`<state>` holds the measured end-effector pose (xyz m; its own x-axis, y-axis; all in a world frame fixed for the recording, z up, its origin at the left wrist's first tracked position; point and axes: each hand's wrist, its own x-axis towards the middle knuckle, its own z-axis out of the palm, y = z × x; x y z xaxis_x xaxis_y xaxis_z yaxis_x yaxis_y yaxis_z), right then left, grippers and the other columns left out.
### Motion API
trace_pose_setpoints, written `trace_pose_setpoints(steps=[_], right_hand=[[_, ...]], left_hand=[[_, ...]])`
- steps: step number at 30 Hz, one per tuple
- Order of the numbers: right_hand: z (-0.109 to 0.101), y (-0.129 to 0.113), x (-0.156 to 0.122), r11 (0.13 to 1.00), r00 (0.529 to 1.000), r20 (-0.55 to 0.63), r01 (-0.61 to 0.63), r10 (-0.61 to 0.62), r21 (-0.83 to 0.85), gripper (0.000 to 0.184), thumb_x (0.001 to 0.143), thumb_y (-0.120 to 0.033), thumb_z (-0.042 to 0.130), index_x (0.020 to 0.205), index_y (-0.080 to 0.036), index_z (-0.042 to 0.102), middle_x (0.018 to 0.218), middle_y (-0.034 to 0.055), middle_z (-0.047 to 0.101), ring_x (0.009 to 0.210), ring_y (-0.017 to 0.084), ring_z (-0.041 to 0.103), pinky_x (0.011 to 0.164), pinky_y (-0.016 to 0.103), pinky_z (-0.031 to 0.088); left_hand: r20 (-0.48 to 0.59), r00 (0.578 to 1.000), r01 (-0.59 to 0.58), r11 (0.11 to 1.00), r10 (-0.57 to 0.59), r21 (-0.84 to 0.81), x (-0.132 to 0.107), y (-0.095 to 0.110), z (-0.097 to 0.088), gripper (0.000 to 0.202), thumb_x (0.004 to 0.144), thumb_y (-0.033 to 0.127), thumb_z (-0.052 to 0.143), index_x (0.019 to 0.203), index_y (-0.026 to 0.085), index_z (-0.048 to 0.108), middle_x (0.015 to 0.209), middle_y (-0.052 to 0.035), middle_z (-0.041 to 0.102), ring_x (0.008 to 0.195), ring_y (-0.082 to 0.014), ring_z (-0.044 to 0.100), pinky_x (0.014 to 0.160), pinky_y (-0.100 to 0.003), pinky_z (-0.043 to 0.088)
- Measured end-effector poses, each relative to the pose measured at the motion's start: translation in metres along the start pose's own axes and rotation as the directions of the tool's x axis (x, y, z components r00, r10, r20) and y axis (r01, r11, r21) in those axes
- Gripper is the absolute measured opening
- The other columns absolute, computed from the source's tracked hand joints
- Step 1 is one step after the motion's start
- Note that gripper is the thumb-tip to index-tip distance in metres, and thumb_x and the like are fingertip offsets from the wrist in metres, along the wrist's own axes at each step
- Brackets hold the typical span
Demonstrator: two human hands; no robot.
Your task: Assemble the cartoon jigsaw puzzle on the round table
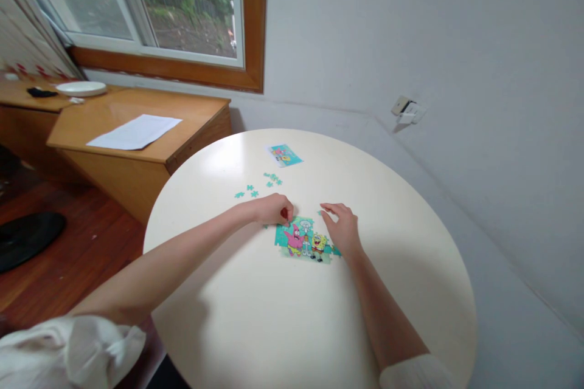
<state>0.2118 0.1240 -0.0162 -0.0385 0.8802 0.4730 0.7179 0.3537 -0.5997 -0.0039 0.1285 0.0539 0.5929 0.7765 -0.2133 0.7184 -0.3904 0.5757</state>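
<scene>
A partly joined jigsaw puzzle [295, 239] with cartoon figures on a teal ground lies on the round white table [255, 316]. My left hand [274, 209] is closed, its fingertips pointing down at the puzzle's upper left edge; whatever they pinch is hidden. On the other side, my right hand [342, 226] has thumb and forefinger apart, close to the puzzle's upper right corner. A small teal puzzle piece [320, 213] shows by the thumb tip; I cannot tell whether it touches. Several loose puzzle pieces [254, 194] lie beyond my left hand.
A picture card [285, 155] of the same cartoon figures lies towards the table's far side. To the left stands a wooden desk [201, 115] bearing a white paper sheet [137, 132] and a white plate [82, 89]. A wall [365, 30] runs behind the table.
</scene>
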Motion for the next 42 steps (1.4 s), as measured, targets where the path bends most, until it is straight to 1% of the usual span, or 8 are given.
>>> trace_pose_setpoints(steps=[12,18,20,24,28,33,37,42], right_hand=[[0.000,-0.001,0.000,1.000,1.000,0.003,-0.013,0.013,0.006,0.021,0.078,-0.030,0.051,0.087,-0.021,0.068,0.086,0.0064,0.067,0.082,0.022,0.056,0.080,0.038,0.040],[0.000,0.001,0.000,1.000,1.000,0.008,-0.012,0.012,-0.002,0.022,0.078,-0.031,0.051,0.087,-0.021,0.068,0.087,0.0067,0.067,0.082,0.021,0.056,0.080,0.038,0.040],[0.000,0.000,0.000,1.000,1.000,0.008,-0.010,0.010,-0.001,0.021,0.077,-0.030,0.052,0.087,-0.021,0.068,0.086,0.0068,0.067,0.082,0.021,0.057,0.080,0.038,0.040],[-0.001,-0.001,0.000,1.000,1.000,0.008,-0.001,0.001,0.003,0.022,0.077,-0.030,0.051,0.087,-0.021,0.068,0.086,0.0068,0.067,0.082,0.022,0.057,0.080,0.038,0.040],[-0.001,-0.001,0.000,1.000,1.000,0.000,0.001,-0.001,0.000,0.023,0.078,-0.032,0.050,0.087,-0.021,0.068,0.087,0.0072,0.066,0.082,0.022,0.056,0.080,0.039,0.040],[0.000,0.001,0.000,1.000,1.000,0.002,0.007,-0.007,-0.004,0.024,0.078,-0.033,0.049,0.088,-0.021,0.068,0.086,0.0071,0.066,0.081,0.022,0.056,0.079,0.038,0.040],[-0.001,0.001,0.000,1.000,1.000,0.002,0.011,-0.011,-0.006,0.025,0.078,-0.034,0.048,0.087,-0.021,0.068,0.086,0.0072,0.067,0.081,0.021,0.056,0.079,0.039,0.040],[-0.001,-0.001,0.000,1.000,1.000,-0.007,0.001,-0.001,-0.001,0.024,0.077,-0.033,0.049,0.086,-0.021,0.068,0.085,0.0070,0.067,0.081,0.022,0.057,0.079,0.039,0.041]], left_hand=[[-0.053,0.996,-0.055,0.976,0.067,0.209,0.001,0.000,0.002,0.018,0.060,0.013,0.070,0.077,0.015,0.066,0.077,-0.0033,0.063,0.069,-0.0138,0.053,0.061,-0.021,0.037],[-0.172,0.984,-0.043,0.996,0.055,0.072,-0.003,-0.008,-0.003,0.006,0.065,0.017,0.063,0.069,0.013,0.061,0.067,-0.0002,0.057,0.062,-0.0101,0.047,0.059,-0.020,0.035],[-0.296,0.955,-0.014,1.000,0.008,-0.019,-0.007,-0.015,-0.012,0.008,0.070,0.017,0.054,0.065,0.012,0.058,0.058,0.0019,0.052,0.056,-0.0080,0.043,0.056,-0.019,0.034],[-0.519,0.849,0.033,0.991,-0.095,-0.129,-0.020,-0.035,-0.040,0.016,0.071,0.025,0.053,0.062,0.012,0.056,0.055,0.0017,0.050,0.052,-0.0076,0.040,0.052,-0.020,0.031],[-0.597,0.782,0.073,0.979,-0.175,-0.192,-0.036,-0.054,-0.061,0.023,0.070,0.031,0.053,0.065,0.011,0.060,0.054,0.0003,0.052,0.052,-0.0086,0.041,0.051,-0.021,0.032],[-0.624,0.740,0.144,0.965,-0.251,-0.218,-0.052,-0.068,-0.066,0.028,0.067,0.037,0.053,0.068,0.011,0.062,0.057,-0.0009,0.055,0.054,-0.0098,0.043,0.050,-0.021,0.033],[-0.601,0.759,0.170,0.968,-0.250,-0.187,-0.057,-0.075,-0.063,0.026,0.067,0.035,0.052,0.067,0.012,0.063,0.058,-0.0011,0.056,0.054,-0.0101,0.045,0.051,-0.021,0.034],[-0.394,0.901,0.163,0.984,-0.179,-0.074,-0.059,-0.078,-0.052,0.020,0.066,0.027,0.055,0.074,0.013,0.066,0.064,-0.0015,0.060,0.059,-0.0098,0.049,0.055,-0.019,0.037]])
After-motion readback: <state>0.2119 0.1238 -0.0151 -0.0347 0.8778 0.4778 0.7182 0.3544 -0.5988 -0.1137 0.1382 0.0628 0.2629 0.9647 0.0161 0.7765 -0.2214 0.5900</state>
